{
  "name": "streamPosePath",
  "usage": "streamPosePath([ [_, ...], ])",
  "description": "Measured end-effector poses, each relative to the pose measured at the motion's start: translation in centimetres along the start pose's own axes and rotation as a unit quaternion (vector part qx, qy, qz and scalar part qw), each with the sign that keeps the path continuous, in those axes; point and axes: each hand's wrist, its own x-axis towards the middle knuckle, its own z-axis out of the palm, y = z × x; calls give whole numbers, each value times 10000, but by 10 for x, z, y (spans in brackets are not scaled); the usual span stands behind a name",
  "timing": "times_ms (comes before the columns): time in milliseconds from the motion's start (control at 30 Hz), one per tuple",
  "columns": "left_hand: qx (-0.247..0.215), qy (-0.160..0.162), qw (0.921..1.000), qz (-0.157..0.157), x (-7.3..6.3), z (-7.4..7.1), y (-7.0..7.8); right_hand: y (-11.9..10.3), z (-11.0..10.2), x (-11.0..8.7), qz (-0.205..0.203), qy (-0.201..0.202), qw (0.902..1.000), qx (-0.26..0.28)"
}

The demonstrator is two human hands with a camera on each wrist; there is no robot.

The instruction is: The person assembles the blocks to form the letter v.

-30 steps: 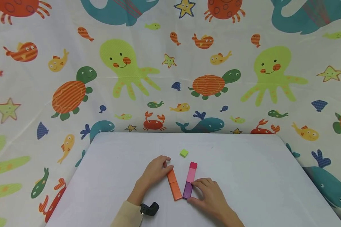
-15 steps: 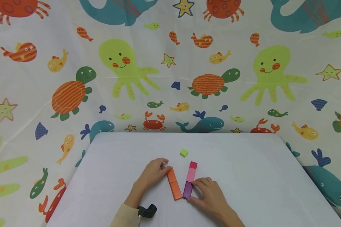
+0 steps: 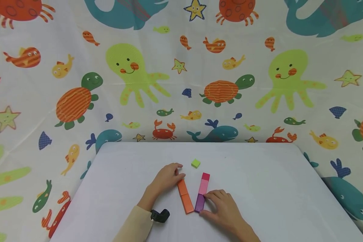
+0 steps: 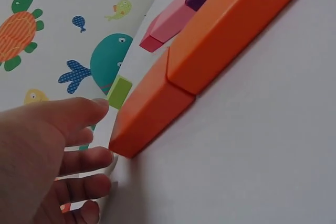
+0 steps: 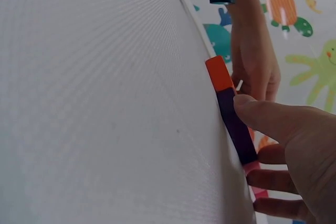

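Two orange blocks (image 3: 184, 196) lie end to end in a slanted line on the white table. Alongside, a purple block (image 3: 200, 203), a pink block (image 3: 204, 185) and a red block (image 3: 205, 176) make a second line; the two lines meet at the near end in a V. My left hand (image 3: 166, 177) has loosely bent fingers at the far end of the orange line, holding nothing; in the left wrist view its fingertips are beside that orange end (image 4: 149, 111). My right hand (image 3: 225, 210) touches the purple block's right side with thumb and index finger (image 5: 273, 153).
A small green block (image 3: 195, 163) lies beyond the two lines, near the left fingertips. A white table (image 3: 266, 181) extends around the blocks. Behind it hangs a cloth (image 3: 181, 77) printed with sea animals. A black device (image 3: 160, 215) is worn on the left wrist.
My left hand drew back slightly, then moved a little forward, toward the far side of the table. My right hand and the blocks look nearly unchanged.
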Motion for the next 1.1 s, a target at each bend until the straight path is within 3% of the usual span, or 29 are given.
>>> streamPosePath([
  [333,11,-552,9984,-84,36,3,10,1,-1,1,-73,70,9999,-3],
  [567,50,-910,9958,-29,51,2,19,-1,-2,0,141,-257,9996,-19],
  [700,52,-1009,9948,125,56,3,22,-1,-1,-1,157,-312,9994,17],
  [900,92,-1149,9932,186,58,3,26,0,2,-1,-39,16,10000,-15],
  [1100,196,-1113,9933,243,60,4,28,0,0,0,-2,51,10000,46],
])
